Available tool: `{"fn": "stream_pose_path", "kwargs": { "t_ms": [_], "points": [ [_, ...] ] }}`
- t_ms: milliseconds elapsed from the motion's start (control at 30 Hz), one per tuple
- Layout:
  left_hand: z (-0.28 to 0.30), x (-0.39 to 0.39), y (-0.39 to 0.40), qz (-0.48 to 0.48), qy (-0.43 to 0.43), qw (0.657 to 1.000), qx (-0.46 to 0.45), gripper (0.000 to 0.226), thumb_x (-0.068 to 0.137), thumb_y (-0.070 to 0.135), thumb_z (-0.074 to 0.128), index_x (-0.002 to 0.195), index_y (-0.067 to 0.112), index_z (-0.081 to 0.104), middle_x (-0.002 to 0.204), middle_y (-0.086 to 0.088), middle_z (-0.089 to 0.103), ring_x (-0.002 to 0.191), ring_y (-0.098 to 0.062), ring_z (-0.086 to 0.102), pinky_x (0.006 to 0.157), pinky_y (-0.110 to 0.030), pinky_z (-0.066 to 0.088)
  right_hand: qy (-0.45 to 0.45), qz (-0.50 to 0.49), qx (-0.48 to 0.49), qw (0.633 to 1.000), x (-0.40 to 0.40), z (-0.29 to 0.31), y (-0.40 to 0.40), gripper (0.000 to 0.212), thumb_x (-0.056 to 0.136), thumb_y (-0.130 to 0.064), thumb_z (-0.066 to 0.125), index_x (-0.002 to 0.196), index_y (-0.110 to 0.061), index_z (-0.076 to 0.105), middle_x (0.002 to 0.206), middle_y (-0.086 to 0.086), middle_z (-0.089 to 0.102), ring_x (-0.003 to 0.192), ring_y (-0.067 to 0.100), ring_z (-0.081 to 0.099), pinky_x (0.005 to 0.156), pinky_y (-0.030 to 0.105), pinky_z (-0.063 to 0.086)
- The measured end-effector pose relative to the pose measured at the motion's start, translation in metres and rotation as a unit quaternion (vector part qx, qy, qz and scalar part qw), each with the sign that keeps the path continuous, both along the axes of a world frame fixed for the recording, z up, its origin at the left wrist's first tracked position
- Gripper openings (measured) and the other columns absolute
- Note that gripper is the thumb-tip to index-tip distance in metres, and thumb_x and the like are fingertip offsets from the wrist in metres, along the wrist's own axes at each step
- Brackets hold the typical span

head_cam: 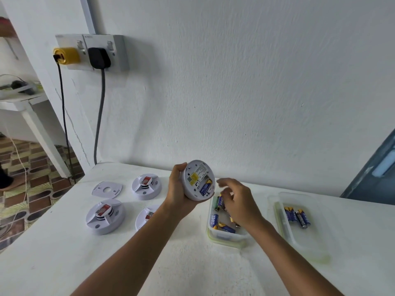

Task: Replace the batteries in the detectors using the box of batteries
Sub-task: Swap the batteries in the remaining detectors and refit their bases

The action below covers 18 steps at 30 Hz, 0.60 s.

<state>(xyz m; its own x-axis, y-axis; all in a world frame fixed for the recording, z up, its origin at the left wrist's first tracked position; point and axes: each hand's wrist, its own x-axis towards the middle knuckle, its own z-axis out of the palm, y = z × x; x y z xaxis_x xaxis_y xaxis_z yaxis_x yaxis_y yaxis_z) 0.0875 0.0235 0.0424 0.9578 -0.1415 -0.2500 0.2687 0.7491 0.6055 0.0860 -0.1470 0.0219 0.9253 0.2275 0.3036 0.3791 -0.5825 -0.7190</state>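
My left hand (178,192) grips a round white detector (197,180) held up on edge, its back toward me. A blue battery (205,186) sits in its open compartment. My right hand (237,199) hovers over the clear battery box (226,237), fingers loosely curled and holding nothing that shows. Several blue batteries (222,226) lie in the box, some hidden under the hand. Three more detectors lie face up on the table: one at the back (146,186), one at the front left (105,216), one partly behind my left arm (145,218).
A loose white mounting plate (106,190) lies at the table's back left. The box lid (299,229) at the right holds three batteries (297,216). A wall socket with yellow and black plugs (89,54) hangs cables down past the table's left edge.
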Motion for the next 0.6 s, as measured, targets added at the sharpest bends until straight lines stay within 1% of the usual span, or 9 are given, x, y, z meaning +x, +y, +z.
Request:
{"fn": "stream_pose_path", "kwargs": {
  "t_ms": [33,100,133,200,333,400,467,533,600],
  "points": [
    [-0.001,0.002,0.001,0.001,0.002,1.000,0.003,0.043,0.091,0.043,0.040,0.103,0.013,0.068,0.107,-0.016,0.062,0.106,-0.036,0.053,0.099,-0.052,0.038,0.040,-0.008,-0.044,0.998,0.003,0.001,-0.003,0.031,0.091,-0.003,0.047,0.114,-0.015,0.065,0.113,0.003,0.066,0.101,0.018,0.062,0.084,0.030,0.053],
    [-0.005,0.003,0.005,0.000,0.010,1.000,0.008,0.041,0.090,0.043,0.041,0.103,0.014,0.068,0.109,-0.016,0.061,0.109,-0.037,0.051,0.099,-0.053,0.038,0.103,0.001,-0.196,0.975,0.005,-0.001,-0.005,0.022,0.089,-0.009,0.050,0.102,-0.016,0.066,0.100,0.004,0.067,0.090,0.024,0.063,0.072,0.028,0.048],
    [-0.007,0.003,0.006,-0.001,0.014,1.000,0.012,0.041,0.090,0.043,0.041,0.103,0.014,0.067,0.110,-0.017,0.060,0.108,-0.036,0.051,0.099,-0.053,0.038,0.126,0.009,-0.264,0.956,0.005,-0.002,-0.005,0.018,0.087,-0.012,0.052,0.099,-0.017,0.065,0.099,0.003,0.066,0.089,0.025,0.062,0.071,0.027,0.046],
    [-0.010,0.002,0.007,-0.001,0.025,1.000,0.014,0.041,0.091,0.043,0.041,0.105,0.014,0.066,0.110,-0.017,0.060,0.105,-0.035,0.052,0.099,-0.052,0.038,0.151,0.029,-0.349,0.924,0.003,-0.004,-0.004,0.017,0.084,-0.017,0.057,0.100,-0.019,0.063,0.104,0.001,0.064,0.093,0.022,0.061,0.073,0.026,0.044],
    [-0.012,0.000,0.007,0.001,0.038,0.999,0.020,0.040,0.090,0.043,0.042,0.107,0.015,0.065,0.111,-0.017,0.059,0.106,-0.035,0.052,0.099,-0.052,0.038,0.137,0.051,-0.432,0.890,0.002,-0.009,0.004,0.025,0.086,-0.018,0.060,0.110,-0.016,0.059,0.113,0.002,0.062,0.101,0.023,0.060,0.076,0.029,0.044],
    [-0.012,0.000,0.009,0.003,0.039,0.999,0.022,0.038,0.090,0.042,0.042,0.105,0.015,0.065,0.110,-0.016,0.059,0.105,-0.035,0.052,0.101,-0.053,0.037,0.126,0.051,-0.420,0.897,0.004,-0.013,0.005,0.026,0.088,-0.019,0.056,0.114,-0.018,0.058,0.115,0.001,0.062,0.104,0.023,0.059,0.077,0.028,0.043],
    [-0.012,0.001,0.011,0.006,0.041,0.999,0.024,0.037,0.090,0.042,0.043,0.102,0.016,0.066,0.109,-0.016,0.059,0.104,-0.035,0.052,0.100,-0.053,0.038,0.118,0.039,-0.352,0.928,0.006,-0.014,0.003,0.025,0.087,-0.016,0.053,0.109,-0.019,0.063,0.105,0.001,0.064,0.097,0.022,0.061,0.068,0.024,0.042],
    [-0.013,0.001,0.013,0.012,0.045,0.998,0.029,0.037,0.090,0.042,0.043,0.103,0.016,0.066,0.109,-0.016,0.060,0.103,-0.035,0.053,0.095,-0.052,0.041,0.106,0.009,-0.205,0.973,0.008,-0.011,0.000,0.024,0.086,-0.010,0.056,0.106,-0.016,0.069,0.099,0.003,0.067,0.085,0.017,0.061,0.060,0.016,0.039],
    [-0.013,0.001,0.013,0.017,0.053,0.998,0.031,0.036,0.091,0.043,0.044,0.104,0.016,0.065,0.108,-0.016,0.059,0.101,-0.034,0.054,0.091,-0.051,0.043,0.066,-0.012,-0.032,0.997,0.008,-0.005,0.000,0.024,0.084,-0.003,0.065,0.104,-0.014,0.071,0.096,0.001,0.070,0.082,0.010,0.061,0.065,0.009,0.042]
  ]
}}
